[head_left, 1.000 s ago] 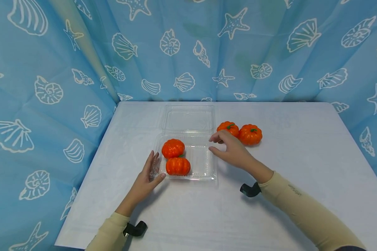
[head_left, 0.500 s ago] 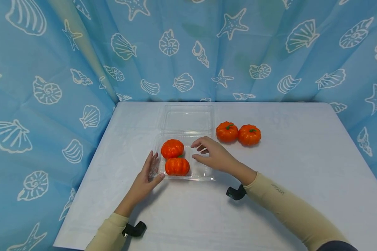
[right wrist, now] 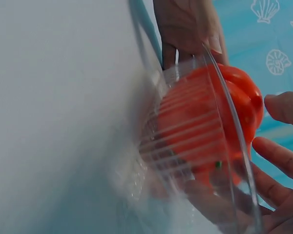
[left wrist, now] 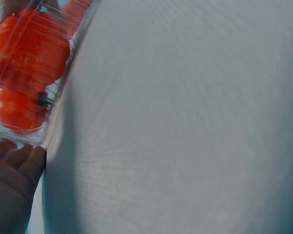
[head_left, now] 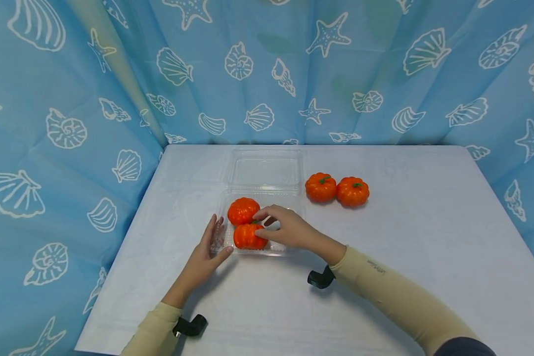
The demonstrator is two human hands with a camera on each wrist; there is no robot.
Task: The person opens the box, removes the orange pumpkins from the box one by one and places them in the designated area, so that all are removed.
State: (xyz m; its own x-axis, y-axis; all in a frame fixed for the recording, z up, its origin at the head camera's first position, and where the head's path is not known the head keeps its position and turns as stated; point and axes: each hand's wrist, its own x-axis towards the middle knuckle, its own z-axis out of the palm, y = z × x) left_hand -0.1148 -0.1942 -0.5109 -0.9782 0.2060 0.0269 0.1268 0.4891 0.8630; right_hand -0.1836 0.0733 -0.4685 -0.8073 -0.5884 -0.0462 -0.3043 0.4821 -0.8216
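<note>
Two small orange toy pumpkins, a back one (head_left: pixel 241 211) and a front one (head_left: pixel 245 238), sit in the left part of a clear plastic clamshell box (head_left: pixel 224 197). The box's lid (head_left: pixel 267 168) is folded back, away from the person. My right hand (head_left: pixel 291 230) reaches in from the right, thumb and fingers spread at the right side of the front pumpkin. In the right wrist view the thumb tip (right wrist: pixel 278 108) is right at that pumpkin's surface. My left hand (head_left: pixel 204 257) rests its straight fingers against the box's left side, with the thumb at the front left corner.
Behind and right of the box, another pair of orange pumpkins with green stems, a left one (head_left: pixel 321 187) and a right one (head_left: pixel 353 192), stand side by side on the white table (head_left: pixel 427 232). A blue shell-print curtain (head_left: pixel 267 74) hangs along the back and left.
My right hand has moved left, from above the box's right edge to the front pumpkin. The left hand has stayed at the box's side, and the pumpkins have not moved.
</note>
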